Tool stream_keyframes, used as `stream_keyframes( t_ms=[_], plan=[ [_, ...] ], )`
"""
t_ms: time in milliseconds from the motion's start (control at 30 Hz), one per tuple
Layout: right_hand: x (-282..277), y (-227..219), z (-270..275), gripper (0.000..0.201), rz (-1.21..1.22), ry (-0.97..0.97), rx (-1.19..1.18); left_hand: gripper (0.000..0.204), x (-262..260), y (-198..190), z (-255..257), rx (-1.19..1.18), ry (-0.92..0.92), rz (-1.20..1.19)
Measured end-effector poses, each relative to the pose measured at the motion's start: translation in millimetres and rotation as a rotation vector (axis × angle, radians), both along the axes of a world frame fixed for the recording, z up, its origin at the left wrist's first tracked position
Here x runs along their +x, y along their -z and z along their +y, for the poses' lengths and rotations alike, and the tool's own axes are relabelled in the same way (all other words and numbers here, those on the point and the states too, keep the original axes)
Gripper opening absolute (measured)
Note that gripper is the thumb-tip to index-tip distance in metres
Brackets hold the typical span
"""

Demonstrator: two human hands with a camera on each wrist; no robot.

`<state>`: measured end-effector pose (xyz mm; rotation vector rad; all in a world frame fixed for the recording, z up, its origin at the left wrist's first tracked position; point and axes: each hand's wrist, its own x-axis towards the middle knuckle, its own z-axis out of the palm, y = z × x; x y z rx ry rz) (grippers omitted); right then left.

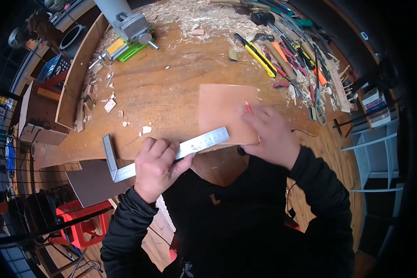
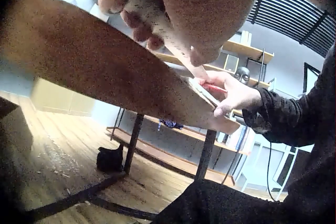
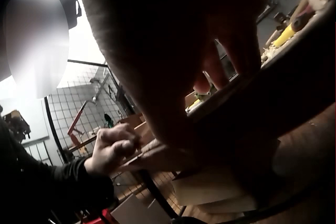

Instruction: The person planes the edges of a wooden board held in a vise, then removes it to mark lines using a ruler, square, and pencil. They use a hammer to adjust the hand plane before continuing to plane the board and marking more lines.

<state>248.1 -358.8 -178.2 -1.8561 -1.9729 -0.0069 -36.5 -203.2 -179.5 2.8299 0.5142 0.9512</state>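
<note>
My left hand (image 1: 157, 164) grips the steel blade of a try square (image 1: 201, 142) along the table's near edge. The square's dark stock (image 1: 109, 153) points away on the left, and the far end of the blade overlaps a flat tan board (image 1: 222, 104). My right hand (image 1: 273, 134), blurred, lies over the board's right side with a red pencil (image 1: 249, 107) between its fingers. In the left wrist view the right hand (image 2: 236, 92) is at the board's corner, the pencil showing red. The right wrist view is dark; the left hand (image 3: 113, 148) shows beyond.
The wooden table (image 1: 171, 97) has a grey vise (image 1: 134, 30) at back left and wood shavings (image 1: 194, 18) at the back. A yellow utility knife (image 1: 259, 58) and several hand tools lie at the right. A red stool (image 1: 81, 227) stands below left.
</note>
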Motion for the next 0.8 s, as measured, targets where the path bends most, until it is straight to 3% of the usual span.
stream_keyframes(
  t_ms=[133,200,300,400,467,567,733,800],
  plan=[
    [-57,-3,-8,0.070,-0.014,0.250,0.054,0.031,-17,-9,8,0.042,-0.080,-0.001],
    [-61,-13,-6,0.075,0.009,0.218,-0.011,0.033,-26,-6,15,0.054,-0.141,-0.033],
    [-35,-48,10,0.086,0.104,-0.030,-0.237,0.033,-38,-8,20,0.062,-0.170,-0.035],
    [1,-40,30,0.086,-0.016,-0.201,-0.235,0.032,-45,-10,20,0.066,-0.198,-0.033],
    [17,-22,37,0.082,-0.028,-0.225,-0.278,0.032,-46,-10,19,0.067,-0.213,-0.030],
    [13,-17,39,0.080,0.064,-0.239,-0.129,0.032,-47,-9,18,0.046,-0.208,-0.036],
    [-47,-13,14,0.070,-0.108,0.209,-0.104,0.031,-46,-4,20,0.039,-0.222,-0.041],
    [-66,-12,5,0.063,-0.139,0.193,-0.020,0.031,-43,-2,20,0.036,-0.229,-0.042]
  ],
)
